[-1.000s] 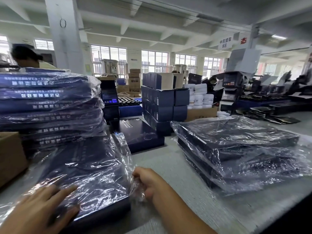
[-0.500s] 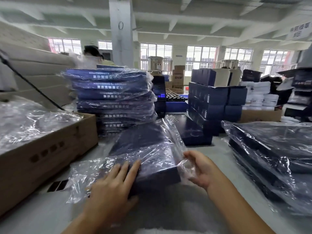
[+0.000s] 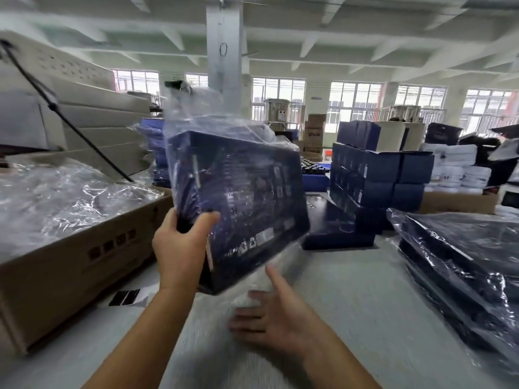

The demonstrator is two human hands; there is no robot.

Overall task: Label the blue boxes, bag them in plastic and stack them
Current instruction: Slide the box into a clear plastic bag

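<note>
A flat dark blue box (image 3: 247, 203) in a clear plastic bag is up off the table, tilted on edge with its printed underside toward me. My left hand (image 3: 179, 245) grips its lower left edge, thumb across the face. The loose bag end (image 3: 196, 108) sticks up above the box. My right hand (image 3: 269, 318) hovers below the box, palm up, fingers spread, holding nothing. A stack of bagged blue boxes (image 3: 153, 153) stands behind, mostly hidden by the lifted box. More bagged boxes (image 3: 463, 262) lie at the right.
A cardboard carton (image 3: 70, 254) filled with clear plastic bags sits at the left. Small blue cartons (image 3: 376, 175) are piled behind an unbagged blue box (image 3: 337, 234) in the middle. White rolls (image 3: 455, 167) stand at the far right. A label strip (image 3: 126, 297) lies by the carton.
The bagged box lay flat on the table under both hands; my left hand has lifted and tipped it upright. My right hand let go of the bag end and dropped below.
</note>
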